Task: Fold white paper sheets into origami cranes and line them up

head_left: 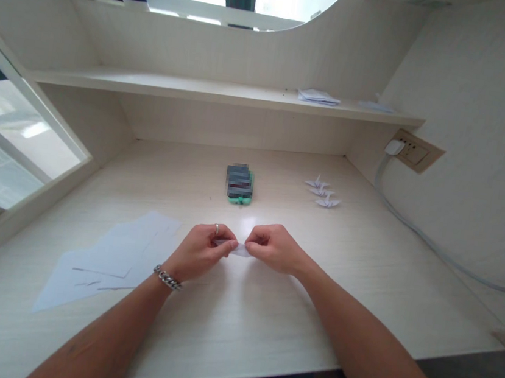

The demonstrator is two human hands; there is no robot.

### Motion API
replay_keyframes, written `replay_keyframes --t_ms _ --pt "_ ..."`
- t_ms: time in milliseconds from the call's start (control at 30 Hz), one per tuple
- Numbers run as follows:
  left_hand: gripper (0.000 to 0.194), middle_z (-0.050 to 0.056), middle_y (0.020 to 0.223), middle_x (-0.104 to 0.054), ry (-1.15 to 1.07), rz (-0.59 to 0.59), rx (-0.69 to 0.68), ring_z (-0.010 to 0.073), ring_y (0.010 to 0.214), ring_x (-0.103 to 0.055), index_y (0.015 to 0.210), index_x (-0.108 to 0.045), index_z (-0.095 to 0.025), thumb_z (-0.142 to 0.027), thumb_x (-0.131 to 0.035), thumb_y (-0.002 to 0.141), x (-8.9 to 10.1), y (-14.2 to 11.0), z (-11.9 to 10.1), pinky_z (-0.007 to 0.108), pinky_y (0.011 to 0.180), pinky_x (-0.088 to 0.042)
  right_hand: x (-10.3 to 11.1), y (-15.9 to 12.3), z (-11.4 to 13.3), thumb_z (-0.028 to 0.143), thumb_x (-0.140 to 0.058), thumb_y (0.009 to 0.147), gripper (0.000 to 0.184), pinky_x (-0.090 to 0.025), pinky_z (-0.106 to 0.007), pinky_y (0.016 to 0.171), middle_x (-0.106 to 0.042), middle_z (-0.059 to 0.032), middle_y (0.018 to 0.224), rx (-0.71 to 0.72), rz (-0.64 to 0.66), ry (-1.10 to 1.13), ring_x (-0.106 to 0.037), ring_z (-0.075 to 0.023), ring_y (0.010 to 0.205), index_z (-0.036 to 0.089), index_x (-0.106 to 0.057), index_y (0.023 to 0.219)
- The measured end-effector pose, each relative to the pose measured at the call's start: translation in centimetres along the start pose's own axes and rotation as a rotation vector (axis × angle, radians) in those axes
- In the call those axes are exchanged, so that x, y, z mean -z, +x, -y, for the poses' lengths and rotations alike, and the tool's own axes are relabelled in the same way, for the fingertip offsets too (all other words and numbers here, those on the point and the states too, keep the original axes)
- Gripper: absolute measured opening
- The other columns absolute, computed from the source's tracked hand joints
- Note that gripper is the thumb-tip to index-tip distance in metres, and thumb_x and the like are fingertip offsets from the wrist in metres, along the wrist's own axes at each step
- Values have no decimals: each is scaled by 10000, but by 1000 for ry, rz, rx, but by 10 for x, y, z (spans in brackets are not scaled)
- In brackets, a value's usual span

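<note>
A small folded piece of white paper (240,251) is stretched between my two hands, just above the middle of the desk. My left hand (205,246), with a ring and a chain bracelet at the wrist, pinches its left end between thumb and fingers. The thumb and fingers of my right hand (274,248) close on the other end. Much of the paper is hidden by the fingers. Farther back on the right, three folded paper cranes (321,192) stand close together.
White paper sheets (102,250) lie overlapping on the left. Behind my hands is a phone (240,182) with a green edge, its screen blurred. Folded papers (318,97) rest on the shelf (200,90). A cable (417,231) runs from the wall socket (418,151) along the right side.
</note>
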State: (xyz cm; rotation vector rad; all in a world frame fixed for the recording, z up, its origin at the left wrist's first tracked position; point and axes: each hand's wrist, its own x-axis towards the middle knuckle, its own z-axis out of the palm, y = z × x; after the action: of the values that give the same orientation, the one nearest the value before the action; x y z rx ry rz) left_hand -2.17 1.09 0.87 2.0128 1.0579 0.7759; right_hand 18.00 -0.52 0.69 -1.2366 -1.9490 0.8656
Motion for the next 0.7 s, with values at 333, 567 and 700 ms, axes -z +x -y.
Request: replay_keyframes --t_ms 333,567,700 --pt "174 9 607 -660 37 0 -2 127 566 -569 689 -684 -171 -280 -608 802 0 -1 -2 214 528 -418 -1 -1 0 267 -600 815 146 -408 -222 615 -678 -21 757 46 52 49 -573 -117 667 160 -699 817" --pt "241 40 661 -677 -184 -164 59 150 623 -623 780 -680 -141 -373 -626 817 5 5 9 254 601 -495 -1 2 -3 269 -615 811 158 -385 -230 587 -643 -7 669 -21 -64 130 -541 -113 622 154 -686 727" --pt "297 55 722 -690 -354 -363 121 161 672 -644 849 -672 -126 -418 -657 798 0 7 13 283 651 -527 -6 8 -9 339 -643 787 205 -443 -256 614 -659 -29 696 -98 -225 437 -583 -143 647 142 -695 774"
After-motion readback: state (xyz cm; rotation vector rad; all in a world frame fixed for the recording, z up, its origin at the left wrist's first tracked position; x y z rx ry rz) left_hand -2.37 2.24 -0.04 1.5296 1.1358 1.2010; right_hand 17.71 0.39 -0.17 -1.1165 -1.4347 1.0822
